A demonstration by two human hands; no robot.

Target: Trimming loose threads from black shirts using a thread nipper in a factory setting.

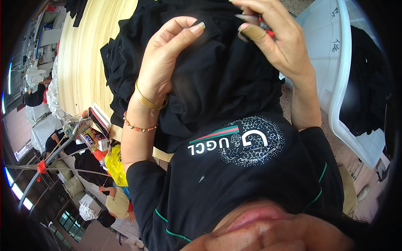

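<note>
A black garment (217, 79) is bunched up in front of my chest, over the edge of a pale wooden table (83, 54). My left hand (167, 62), with a gold bangle and a bead bracelet on the wrist, grips a fold of the cloth with the thumb raised. My right hand (276, 42) is at the garment's top edge. It holds a small red tool (268, 30) between its fingers, most of it hidden, and one fingertip is wrapped in tan tape. More black cloth lies piled on the table behind the garment.
A white plastic bin (335, 62) stands on my right with black garments (368, 83) inside. At the left, small boxes and a yellow bag (115, 165) crowd the table's end. Other people sit further left (37, 94) and lower left (117, 201).
</note>
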